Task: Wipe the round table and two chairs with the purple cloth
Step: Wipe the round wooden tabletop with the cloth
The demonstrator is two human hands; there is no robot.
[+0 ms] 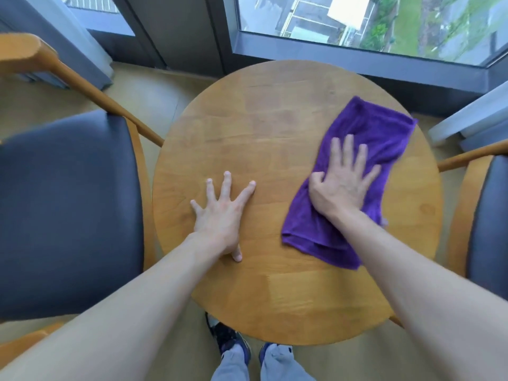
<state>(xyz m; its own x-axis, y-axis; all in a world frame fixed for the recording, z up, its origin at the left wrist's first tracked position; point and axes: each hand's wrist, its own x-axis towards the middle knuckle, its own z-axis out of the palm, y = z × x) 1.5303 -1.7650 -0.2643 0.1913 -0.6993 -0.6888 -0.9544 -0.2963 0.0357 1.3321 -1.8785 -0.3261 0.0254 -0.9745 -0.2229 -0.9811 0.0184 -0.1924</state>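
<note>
A person's right hand (pixel 343 180), fingers spread, presses the purple cloth (pixel 354 171) onto the round worktop (pixel 261 111), its long axis running away from them, left hand (pixel 220 213) splayed beside it.

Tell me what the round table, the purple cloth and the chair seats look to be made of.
Round table: wood, likely jointed blocks, with a smooth clear finish; grain and seams show. Purple cloth: soft towel fabric, perhaps microfibre; it folds limply. Left chair seat: dark smooth padding, probably leather or vinyl, faintly shiny, on a wooden frame.
</note>
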